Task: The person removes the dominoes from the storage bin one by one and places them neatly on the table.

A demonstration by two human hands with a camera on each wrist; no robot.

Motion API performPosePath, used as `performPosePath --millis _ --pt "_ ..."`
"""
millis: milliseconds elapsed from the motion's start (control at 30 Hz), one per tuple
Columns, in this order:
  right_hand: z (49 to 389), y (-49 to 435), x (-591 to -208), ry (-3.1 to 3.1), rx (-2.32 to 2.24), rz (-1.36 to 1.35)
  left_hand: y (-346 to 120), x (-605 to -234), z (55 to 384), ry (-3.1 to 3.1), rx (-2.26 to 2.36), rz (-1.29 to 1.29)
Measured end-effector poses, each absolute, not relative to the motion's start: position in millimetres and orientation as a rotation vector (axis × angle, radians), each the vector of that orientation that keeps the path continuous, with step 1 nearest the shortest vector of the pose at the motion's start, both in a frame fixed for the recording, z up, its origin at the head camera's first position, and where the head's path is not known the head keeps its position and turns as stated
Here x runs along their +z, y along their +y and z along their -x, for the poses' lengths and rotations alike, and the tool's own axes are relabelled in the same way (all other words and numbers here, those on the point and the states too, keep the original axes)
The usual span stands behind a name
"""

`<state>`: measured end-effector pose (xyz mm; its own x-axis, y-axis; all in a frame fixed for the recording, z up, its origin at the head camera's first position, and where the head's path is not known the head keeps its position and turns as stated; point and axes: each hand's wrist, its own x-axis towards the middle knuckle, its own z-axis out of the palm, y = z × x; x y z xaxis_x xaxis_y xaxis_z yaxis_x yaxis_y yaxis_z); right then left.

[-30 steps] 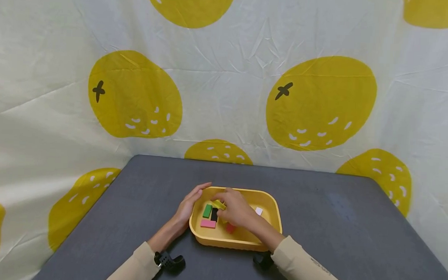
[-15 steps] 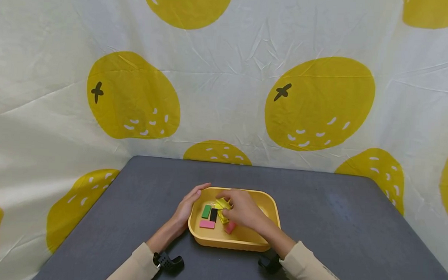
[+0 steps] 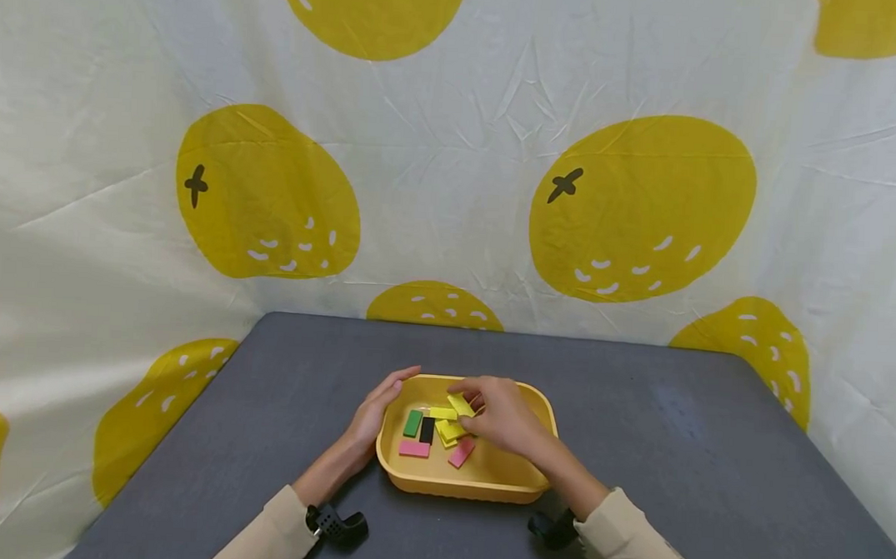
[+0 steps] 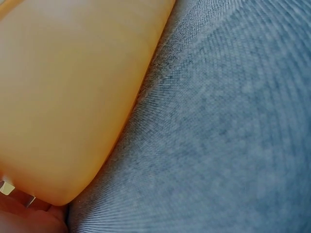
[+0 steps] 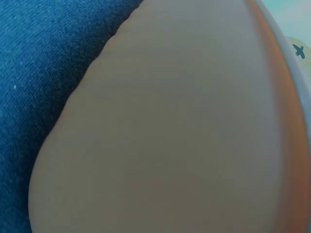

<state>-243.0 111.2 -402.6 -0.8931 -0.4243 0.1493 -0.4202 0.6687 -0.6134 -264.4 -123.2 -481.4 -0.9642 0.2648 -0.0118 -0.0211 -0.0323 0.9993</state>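
In the head view a shallow yellow bin (image 3: 469, 487) sits on the dark table. My left hand (image 3: 369, 414) lies against its left end, fingers looking straight along the rim. Inside the bin, my right hand (image 3: 504, 417) pinches a yellow block (image 3: 460, 405) between fingertips and thumb, tilted above other blocks. Beneath and beside it lie several more yellow blocks (image 3: 443, 413), a green block (image 3: 412, 423), a black block (image 3: 426, 430), a pink block (image 3: 414, 449) and a reddish-pink block (image 3: 461, 452). My right hand and forearm cover the bin's right part.
The dark table (image 3: 636, 438) extends around the bin, with a white fruit-print cloth (image 3: 452, 188) behind it. A black wrist strap (image 3: 338, 525) hangs at my left wrist. Both wrist views mostly show the bin's outer wall (image 4: 73, 97) and table fabric.
My right hand has drawn slightly right and toward me with the yellow block in its fingers, uncovering more yellow and reddish-pink blocks. My left hand has stayed at the bin's end.
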Motion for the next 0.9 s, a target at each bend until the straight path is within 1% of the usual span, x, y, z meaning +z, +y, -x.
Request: performPosePath --millis 300,900 --pt "240 121 -398 2.820 -1.185 0.552 -124 -485 265 2.056 2.106 -0.273" --pt "231 155 -387 2.808 -1.340 0.650 -125 -488 264 2.034 2.133 -0.287"
